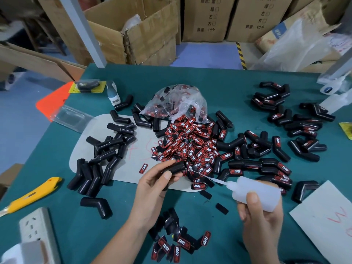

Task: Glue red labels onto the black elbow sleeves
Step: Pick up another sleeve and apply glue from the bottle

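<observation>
The right hand (261,223) grips the glue bottle (255,195), nozzle at the sleeve (174,168) pinched in the left hand (152,184) beside the labels (190,143); squeezing hard could flood glue.

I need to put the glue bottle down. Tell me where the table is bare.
Bare green cloth lies between the left hand, the lone sleeve and the power strip. A second patch runs along the far edge behind the label bag. The centre, around the label heap, is crowded.
</observation>
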The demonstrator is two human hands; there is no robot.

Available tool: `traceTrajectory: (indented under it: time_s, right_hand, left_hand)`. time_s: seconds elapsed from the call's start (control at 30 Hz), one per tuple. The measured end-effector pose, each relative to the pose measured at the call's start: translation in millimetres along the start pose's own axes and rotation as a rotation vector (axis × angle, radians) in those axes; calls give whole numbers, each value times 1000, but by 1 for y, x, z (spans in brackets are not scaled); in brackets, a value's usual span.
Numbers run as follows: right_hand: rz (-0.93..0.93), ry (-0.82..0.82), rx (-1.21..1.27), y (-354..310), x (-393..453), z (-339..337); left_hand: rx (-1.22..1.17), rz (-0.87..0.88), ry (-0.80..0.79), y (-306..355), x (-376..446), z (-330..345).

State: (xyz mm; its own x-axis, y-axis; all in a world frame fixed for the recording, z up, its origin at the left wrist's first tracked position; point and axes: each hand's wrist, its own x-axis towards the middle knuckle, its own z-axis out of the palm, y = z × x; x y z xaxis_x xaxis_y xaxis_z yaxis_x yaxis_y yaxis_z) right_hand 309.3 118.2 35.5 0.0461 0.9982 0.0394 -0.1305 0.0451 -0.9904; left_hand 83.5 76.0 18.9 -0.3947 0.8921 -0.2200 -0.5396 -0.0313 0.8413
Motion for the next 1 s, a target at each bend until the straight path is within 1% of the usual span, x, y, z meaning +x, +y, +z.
traceTrajectory:
  time_s: [0.17, 0.3, 0.4, 0.53, 0.67, 0.77, 0.87, 0.93, 1.0]
  right_hand:
    - [53, 50, 13, 3, 0, -3]
    - [64, 41, 67, 1, 2, -1]
    - [91, 46, 101, 0, 3, 0]
    - [119, 48, 55, 5, 3, 0]
    - [90, -21, -3, 7, 5, 3]
    - [54, -72, -181, 9, 9, 3]
    - [93, -90, -383, 15, 12, -4]
    - [95, -94, -532, 16, 14, -9]
    - [69, -77, -681, 14, 13, -14]
  left_hand:
    - [-4, 10, -61, 2, -1, 1]
    - [11, 45, -89, 1, -1, 1]
    - [10, 19, -143, 3, -2, -1]
    - [75, -25, -245, 5, -6, -4]
    - [174, -16, -240, 6, -8, -2]
    - [194, -16, -216, 5, -7, -1]
    - [198, -27, -198, 1, -6, 0]
    - [189, -53, -210, -5, -9, 3]
    - [191, -100, -253, -11, -14, 11]
